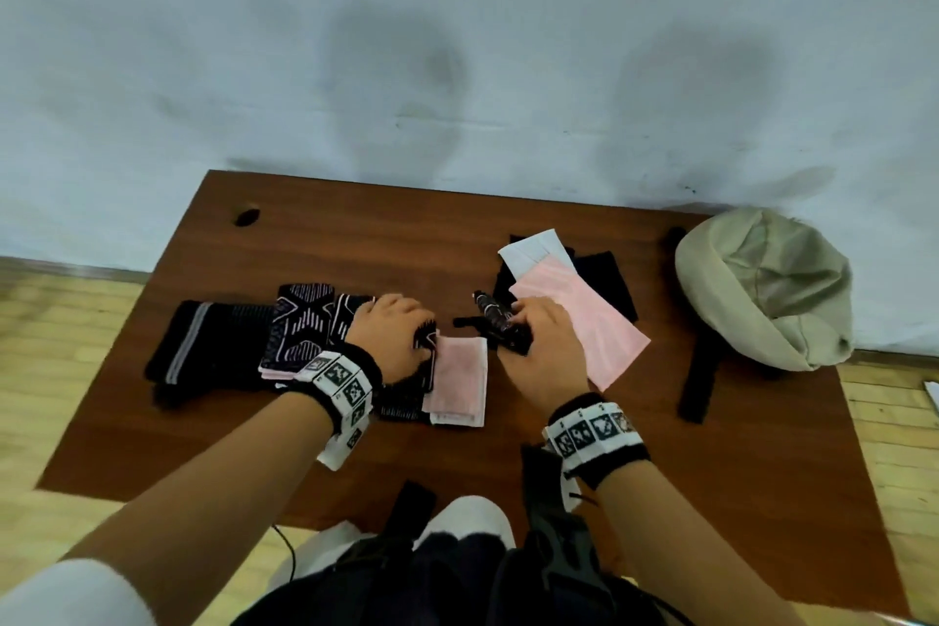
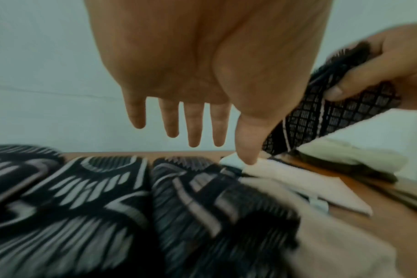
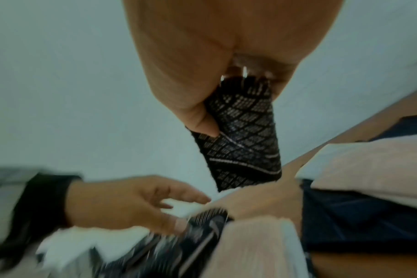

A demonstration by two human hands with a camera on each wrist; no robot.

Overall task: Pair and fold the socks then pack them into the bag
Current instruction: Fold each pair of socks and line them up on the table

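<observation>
While your right hand point(image 1: 533, 341) clutches a patterned sock point(image 1: 495, 320) ready for pairing, your left hand point(image 1: 394, 336), fingers straight, pins the pile point(image 1: 305, 336) at nine o'clock.

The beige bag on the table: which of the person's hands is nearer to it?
Right. The right hand, gripping a black patterned sock, is mid-table beside the pink sock, with the beige bag further right. The left hand is farther away, over the sock pile.

1. Pale blue-grey painted wall point(image 1: 457, 41) fills twelve o'clock, smudged with two dark patches.
2. Reddish-brown wooden table point(image 1: 355, 239) sits centre.
3. Light wood plank floor point(image 1: 61, 320) shows at nine and three o'clock.
</observation>
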